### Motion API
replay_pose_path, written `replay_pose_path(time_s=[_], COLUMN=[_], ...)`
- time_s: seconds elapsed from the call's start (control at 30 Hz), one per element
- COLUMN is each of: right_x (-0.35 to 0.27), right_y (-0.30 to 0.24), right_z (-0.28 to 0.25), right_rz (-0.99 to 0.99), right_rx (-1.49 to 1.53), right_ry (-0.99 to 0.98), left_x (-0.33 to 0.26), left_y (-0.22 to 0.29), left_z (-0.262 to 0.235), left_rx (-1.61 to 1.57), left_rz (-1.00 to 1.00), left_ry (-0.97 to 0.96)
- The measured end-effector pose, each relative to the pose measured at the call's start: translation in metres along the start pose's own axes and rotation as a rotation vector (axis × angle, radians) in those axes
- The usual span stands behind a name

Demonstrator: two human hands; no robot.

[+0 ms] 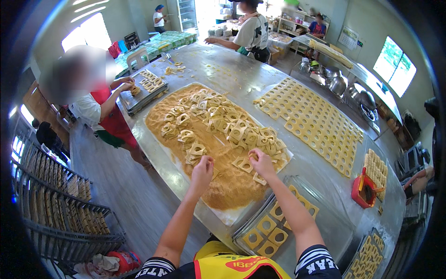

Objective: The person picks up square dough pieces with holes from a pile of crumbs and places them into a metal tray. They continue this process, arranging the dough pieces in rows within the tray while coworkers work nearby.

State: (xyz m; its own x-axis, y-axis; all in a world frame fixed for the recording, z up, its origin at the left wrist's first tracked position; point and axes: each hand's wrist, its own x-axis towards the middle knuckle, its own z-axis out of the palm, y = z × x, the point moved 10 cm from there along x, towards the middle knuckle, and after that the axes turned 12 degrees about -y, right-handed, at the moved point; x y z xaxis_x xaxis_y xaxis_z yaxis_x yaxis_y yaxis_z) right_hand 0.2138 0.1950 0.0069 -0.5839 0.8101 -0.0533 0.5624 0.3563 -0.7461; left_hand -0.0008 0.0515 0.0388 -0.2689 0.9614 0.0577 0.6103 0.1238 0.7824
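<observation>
Through the head view, I had both bare arms reaching forward from the lower edge, converging toward the middle. My left forearm [175, 228] slanted up and to the right, and my right forearm [295, 211] slanted up and to the left. The left hand [202, 171] had its back partly toward me, fingers curled inward. The right hand [261, 163] sat slightly higher, its fingers bent toward the left one. A clear gap separated the two, and both wrists were nearly straight. I couldn't make out whether either grip was closed.
</observation>
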Motion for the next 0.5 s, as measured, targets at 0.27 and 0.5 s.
replay_pose_path(time_s=[0.27,0.5], right_x=[-0.004,0.013], right_y=[-0.021,0.012], right_z=[0.069,0.044], right_rz=[-0.087,0.254], right_rx=[-0.201,1.187], right_ry=[-0.339,-0.431], left_x=[-0.014,0.005], left_y=[-0.009,-0.030], left_z=[0.046,0.047], left_rx=[0.636,0.312], left_rz=[0.062,-0.131], left_ry=[-0.203,-0.303])
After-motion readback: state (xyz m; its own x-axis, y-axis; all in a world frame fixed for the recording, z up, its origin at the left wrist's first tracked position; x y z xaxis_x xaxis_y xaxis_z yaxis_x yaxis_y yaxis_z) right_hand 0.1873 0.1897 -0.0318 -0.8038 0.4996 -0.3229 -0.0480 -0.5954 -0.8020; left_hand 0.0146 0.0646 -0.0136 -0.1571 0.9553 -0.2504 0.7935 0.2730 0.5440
